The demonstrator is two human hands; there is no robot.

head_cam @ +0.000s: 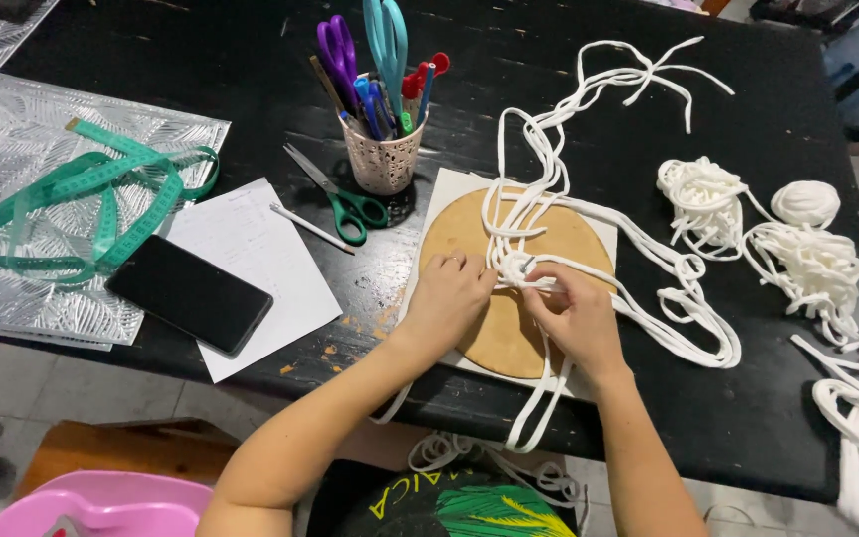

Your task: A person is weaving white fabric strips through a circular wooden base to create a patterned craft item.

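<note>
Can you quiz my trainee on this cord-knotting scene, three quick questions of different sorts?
1. True or false: both hands work the white cord over the round board.
2. Which lies on the paper? A) phone B) scissors C) tape measure
3. Fill in: the green-handled scissors lie beside the ____ that holds pens.

Key
1. True: left hand and right hand pinch the knot between their fingers above the board.
2. A: the black phone lies partly on the sheet; the green tape measure lies on the silver mat.
3. cup
</note>
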